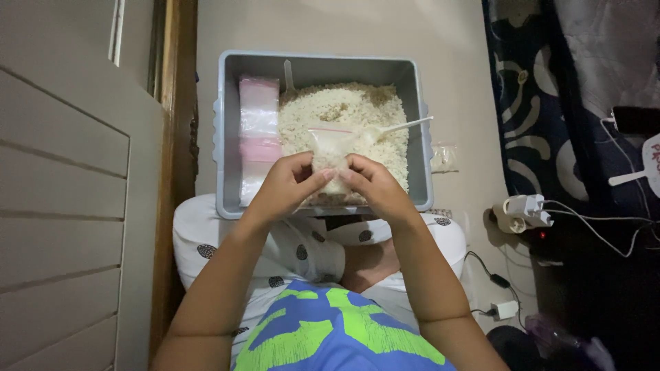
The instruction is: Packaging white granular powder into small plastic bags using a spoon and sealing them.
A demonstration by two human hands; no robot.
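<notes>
Head view, looking straight down. Both forearms reaching up from the bottom of the frame and meeting at centre, elbows spread wide, wrists angled inward. Left hand [285,184] and right hand [375,184] pinched on a small clear bag [328,152], thumbs and fingertips closed on its lower part from either side, knuckles toward the camera. Bag upright, partly filled with pale grains, a thin pink strip along its top edge, held just above the near half of a grey tub [227,137].

Tub at upper centre of the frame, resting against the knees. Rice [344,110] heaped across its right and middle portion. Stack of empty bags [259,124] with pink strips lying along the tub's left inner wall. White spoon [399,127] lying on the rice at the right, handle pointing to the tub's right rim; a second pale handle standing near the far wall, too faint to tell more.

Door at the left edge of the frame. Dark patterned cloth at upper right. Plug strip [522,209] with white cables at centre right, on the floor. Small filled bag [445,156] just beside the tub's right wall.
</notes>
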